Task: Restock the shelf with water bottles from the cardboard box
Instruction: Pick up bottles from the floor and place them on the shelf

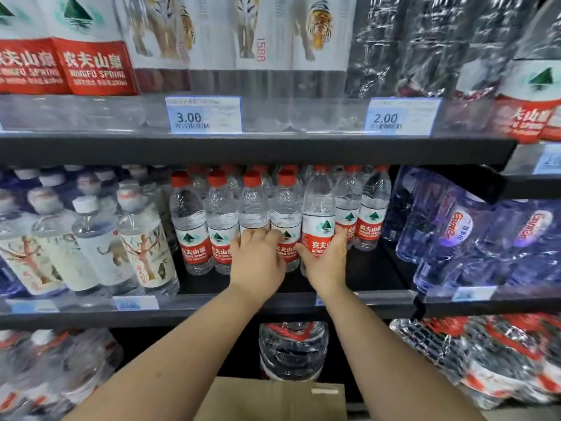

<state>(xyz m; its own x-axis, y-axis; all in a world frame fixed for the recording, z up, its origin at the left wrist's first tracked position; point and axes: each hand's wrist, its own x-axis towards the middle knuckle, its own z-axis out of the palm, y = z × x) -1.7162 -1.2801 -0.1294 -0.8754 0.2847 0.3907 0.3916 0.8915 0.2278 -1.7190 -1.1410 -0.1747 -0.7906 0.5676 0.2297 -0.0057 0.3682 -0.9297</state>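
Clear water bottles with red caps and red labels stand in a row on the middle shelf. My right hand grips one such bottle around its label, upright, at the front of the row. My left hand has its fingers curled round the lower part of a bottle standing in the row. A brown cardboard box sits at the bottom of the view below my arms; its contents are hidden.
White-labelled bottles fill the shelf's left part. Large blue-tinted jugs lie to the right. The upper shelf holds tall bottles behind price tags 3.00 and 2.00. Shrink-wrapped packs sit on the bottom shelf.
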